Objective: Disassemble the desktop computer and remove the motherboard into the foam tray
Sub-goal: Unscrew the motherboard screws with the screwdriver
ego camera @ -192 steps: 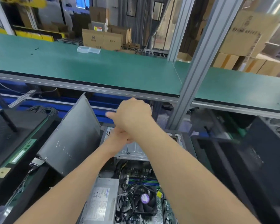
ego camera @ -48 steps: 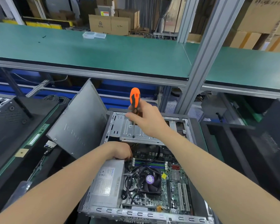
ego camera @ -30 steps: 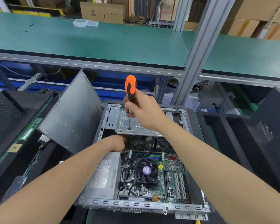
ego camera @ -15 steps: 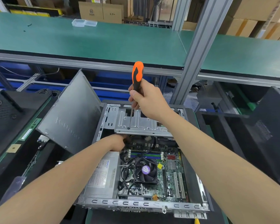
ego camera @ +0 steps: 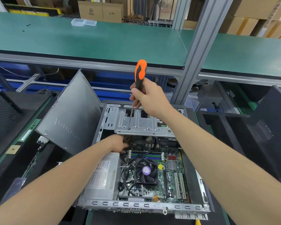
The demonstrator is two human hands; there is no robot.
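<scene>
Motherboard [ego camera: 169, 180]: green board lying flat on the floor of the open computer case [ego camera: 136, 204], in the case's right half, with the black CPU fan [ego camera: 146, 172] mounted on it near the case's middle. The grey power supply [ego camera: 102, 177] fills the near-left corner of the case. A bare-metal drive cage [ego camera: 143, 124] spans the far end of the case, above the board. The right hand [ego camera: 148, 98] is over that far end, its grip wrapped round the orange-and-black screwdriver [ego camera: 140, 72], which is held nearly upright with its tip on the cage. The left hand [ego camera: 118, 142] reaches into the case among the cables under the cage's near edge. Its fingers are hidden, so whether its grip pinches anything cannot be told. A grey side panel [ego camera: 71, 114] stands tilted just left of the case. A green counter [ego camera: 104, 41] runs behind and above the case and carries a clear plastic box [ego camera: 83, 22].
</scene>
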